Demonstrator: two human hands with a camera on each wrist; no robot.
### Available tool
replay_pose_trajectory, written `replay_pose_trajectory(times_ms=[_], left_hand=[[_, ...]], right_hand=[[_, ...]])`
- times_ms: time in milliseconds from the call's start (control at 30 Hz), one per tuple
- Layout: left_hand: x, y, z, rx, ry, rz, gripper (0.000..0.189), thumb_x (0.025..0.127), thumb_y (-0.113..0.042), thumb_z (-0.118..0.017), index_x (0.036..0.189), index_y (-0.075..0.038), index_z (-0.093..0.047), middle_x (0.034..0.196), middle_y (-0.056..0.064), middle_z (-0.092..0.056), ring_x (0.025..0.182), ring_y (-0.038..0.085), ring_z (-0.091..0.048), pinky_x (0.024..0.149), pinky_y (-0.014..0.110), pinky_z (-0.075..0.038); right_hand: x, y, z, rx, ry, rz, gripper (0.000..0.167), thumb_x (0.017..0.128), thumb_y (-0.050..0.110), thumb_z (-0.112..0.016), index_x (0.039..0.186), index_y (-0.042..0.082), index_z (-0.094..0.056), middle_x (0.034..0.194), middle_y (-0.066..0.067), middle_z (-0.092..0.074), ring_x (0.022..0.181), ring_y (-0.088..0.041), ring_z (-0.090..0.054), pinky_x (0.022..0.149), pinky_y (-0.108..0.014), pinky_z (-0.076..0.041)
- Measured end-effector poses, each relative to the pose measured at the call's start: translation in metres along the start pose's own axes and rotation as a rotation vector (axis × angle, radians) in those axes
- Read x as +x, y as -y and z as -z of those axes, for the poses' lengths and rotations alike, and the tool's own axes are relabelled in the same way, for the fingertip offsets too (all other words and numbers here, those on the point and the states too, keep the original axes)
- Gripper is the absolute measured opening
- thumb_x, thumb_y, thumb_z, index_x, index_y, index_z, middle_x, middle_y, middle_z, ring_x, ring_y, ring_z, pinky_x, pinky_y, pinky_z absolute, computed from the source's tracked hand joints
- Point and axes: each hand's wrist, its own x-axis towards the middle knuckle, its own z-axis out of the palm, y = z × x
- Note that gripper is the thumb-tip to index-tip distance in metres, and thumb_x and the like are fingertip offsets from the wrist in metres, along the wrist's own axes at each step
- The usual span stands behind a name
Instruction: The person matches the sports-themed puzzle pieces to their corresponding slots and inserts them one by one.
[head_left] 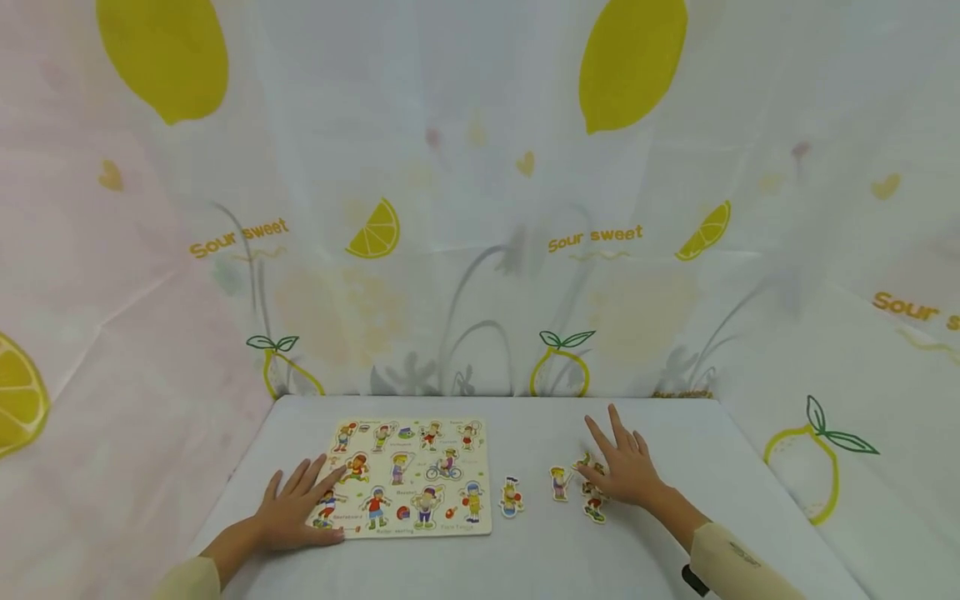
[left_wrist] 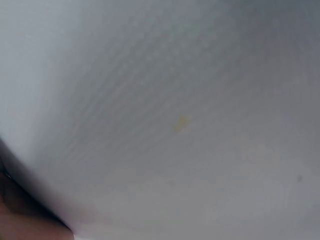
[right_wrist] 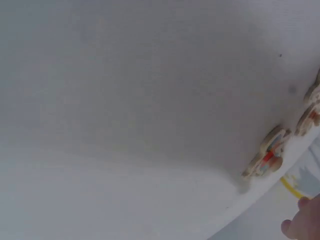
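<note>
On the tabletop's right side, a fanned right hand (head_left: 626, 471) at a cluster of loose picture pieces (head_left: 593, 505)

At the near-left corner of the picture board (head_left: 379, 468), the left hand (head_left: 296, 512) lies with fingers stretched across the left edge and thumb along the near edge. It grips nothing and seems to steady the board. The board bears rows of small sporting figures; whether some are seated pieces or only printed is unclear.

Beside the board's right edge, close to its near-right corner, a yellow-clad piece (head_left: 512, 497) lies alone on the tabletop (head_left: 525, 433), between the hands and apart from both. Farther right is the cluster, partly hidden under the right hand, whose fingers are extended and spread while the thumb side dips to the pieces. No pinch shows, and contact is hard to make out. The rod-holding piece (head_left: 559, 483) lies just left of the thumb; it resembles a figure near the board's middle.

The step in hand looks like picking over or spreading the loose pieces. The next move appears to call for thumb and finger to come together on one piece's rim without dragging its neighbours, while the board is kept steady.

Beyond the tabletop's far edge hangs a lemon-print curtain (head_left: 480, 167).
</note>
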Motion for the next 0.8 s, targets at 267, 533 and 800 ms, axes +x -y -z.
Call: replay_pose_trajectory(times_ms=[267,533,800], left_hand=[[0.000,0.004,-0.001,-0.011,-0.005,-0.018,0.098,0.074,-0.074,-0.067,0.153,-0.031,-0.031,0.162,0.021,-0.017,0.144,0.052,-0.014,0.106,0.079,0.003],[-0.001,0.007,0.003,0.011,-0.037,-0.039,0.099,0.074,-0.074,-0.067,0.154,-0.027,-0.032,0.161,0.024,-0.018,0.144,0.053,-0.015,0.106,0.078,0.001],[0.000,0.003,0.000,-0.006,-0.029,-0.037,0.098,0.073,-0.076,-0.066,0.153,-0.030,-0.033,0.161,0.022,-0.019,0.144,0.053,-0.016,0.107,0.078,0.001]], right_hand=[[-0.029,-0.021,0.005,0.042,0.076,-0.092,0.078,0.088,0.046,-0.067,0.151,0.009,-0.038,0.156,-0.037,-0.018,0.130,-0.053,-0.046,0.097,-0.072,-0.036],[-0.041,-0.031,-0.010,0.104,-0.011,-0.136,0.049,0.085,0.028,-0.076,0.125,0.004,-0.062,0.139,-0.039,-0.042,0.113,-0.049,-0.060,0.080,-0.064,-0.052],[-0.046,-0.031,0.000,0.301,-0.015,-0.222,0.020,0.080,0.014,-0.080,0.095,0.006,-0.070,0.120,-0.024,-0.063,0.118,-0.045,-0.058,0.096,-0.058,-0.048]])
